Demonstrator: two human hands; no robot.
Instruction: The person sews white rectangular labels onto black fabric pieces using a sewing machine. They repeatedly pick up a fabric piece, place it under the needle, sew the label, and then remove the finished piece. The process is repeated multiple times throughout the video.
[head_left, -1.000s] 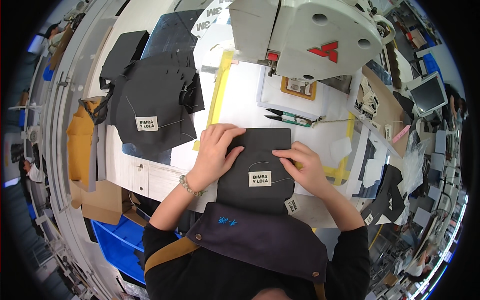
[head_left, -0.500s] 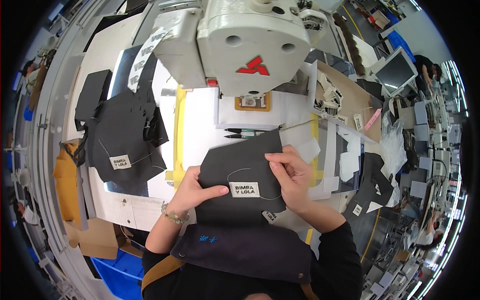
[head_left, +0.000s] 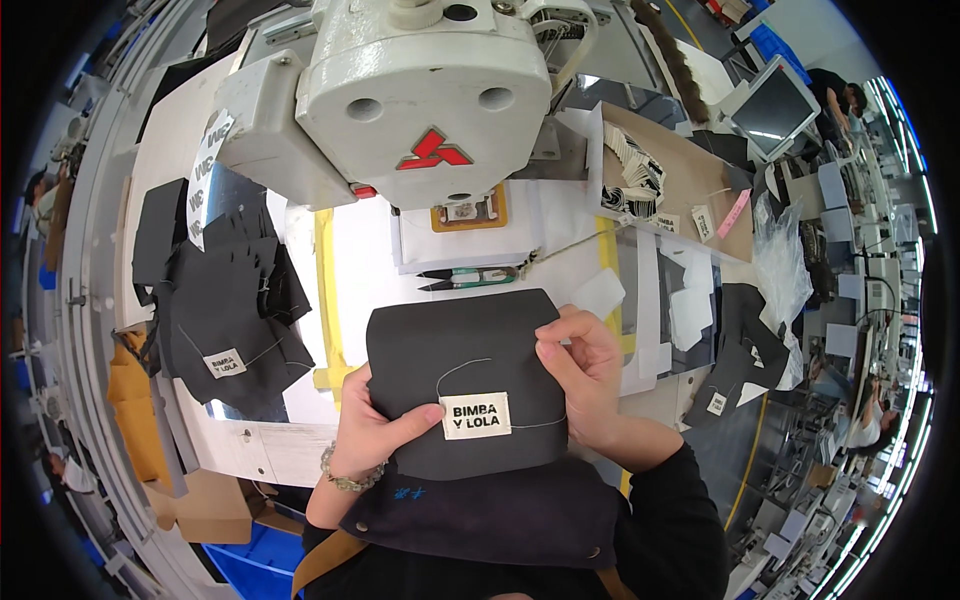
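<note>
Head view shows the left hand (head_left: pixel 385 428) and right hand (head_left: pixel 585 378) grasping opposite sides of the black panel (head_left: pixel 460 325) by the near edge of the tabletop (head_left: pixel 290 454) — pale label (head_left: pixel 476 416) seemingly sewn on already, its thread tails (head_left: pixel 540 425) uncut.

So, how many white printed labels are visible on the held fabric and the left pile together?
2: one label on the black fabric panel held by left hand and right hand, another on the black fabric pile at left. Others may be hidden in the pile.
</note>
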